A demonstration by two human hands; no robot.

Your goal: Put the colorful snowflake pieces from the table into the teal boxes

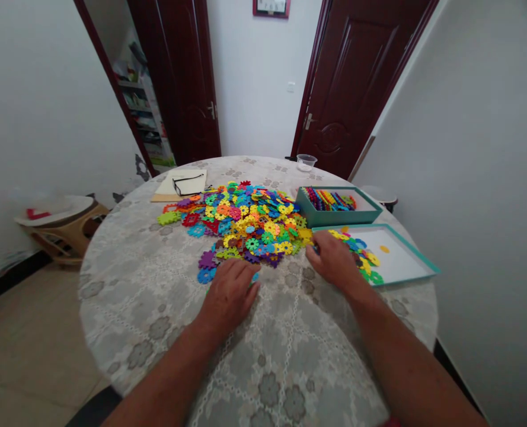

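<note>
A heap of colourful plastic interlocking discs [245,219], notched like gears and snowflakes, is spread over the tablecloth. At its front edge is my left hand [232,289], fingers curled and closed, with a sliver of a light-blue disc [255,277] at the fingertips. My right hand [332,258] is between the heap and the shallow lid [405,267]. Its thumb and fingers are drawn together; a dark bit shows at them, too small to name. Several loose discs [370,261] lie in the lid near that wrist. Behind it, a teal box [337,218] holds rows of discs sorted by colour.
The round table [272,338] has a patterned cloth. Black glasses [185,185] lie on a pale pad [168,188] at the far left. A clear plastic tub [306,162] stands at the back edge. Beside the table at left is a wicker stool [65,234].
</note>
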